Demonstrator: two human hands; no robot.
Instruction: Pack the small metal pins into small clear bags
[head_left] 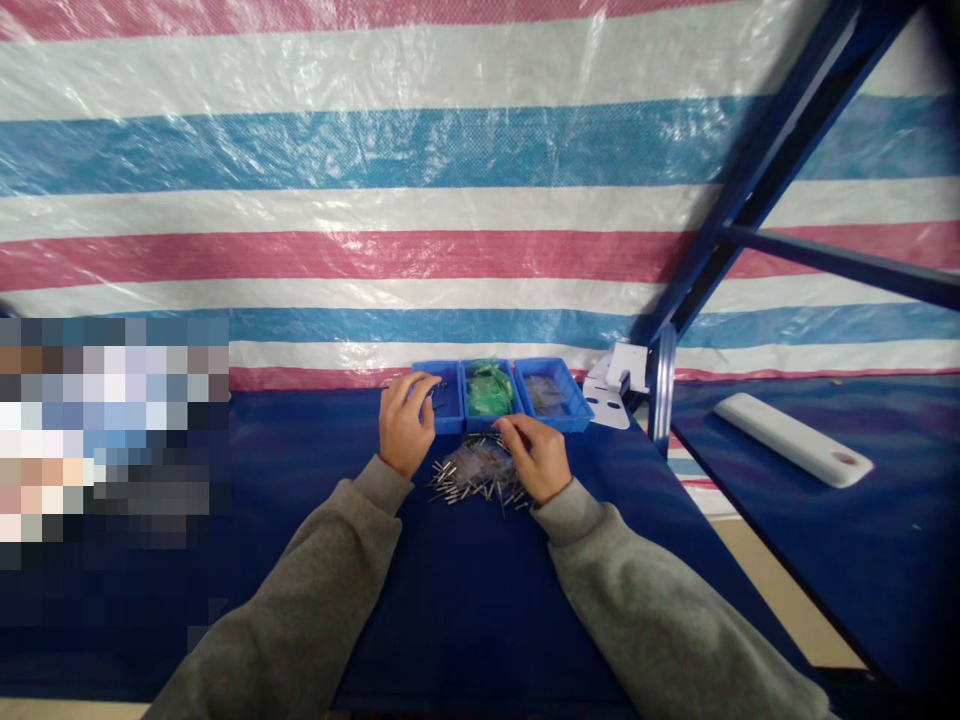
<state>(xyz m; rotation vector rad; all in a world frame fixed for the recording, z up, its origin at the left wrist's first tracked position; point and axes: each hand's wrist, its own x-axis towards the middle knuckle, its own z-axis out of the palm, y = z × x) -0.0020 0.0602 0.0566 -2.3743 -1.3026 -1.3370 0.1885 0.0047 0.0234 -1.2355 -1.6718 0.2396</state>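
Observation:
My left hand [406, 424] is at the near left edge of the left blue bin [448, 424]. Its fingers are curved, with a gap between thumb and forefinger, and I see nothing held there. A few thin dark pieces show in that bin by the fingertips. My right hand [538, 456] is closed in a pinch over the right side of a pile of thin metal pins [466, 488]; whatever is between thumb and forefinger is too small to make out. Clear plastic lies among the pins.
The middle blue bin [490, 424] contains a green plastic bag [489, 390]. The right blue bin [581, 410] contains clear bags. White cut-out sheets [616, 385] lean by a blue metal frame [661, 390]. A long white object [793, 438] lies on the right-hand table. The far left is pixelated.

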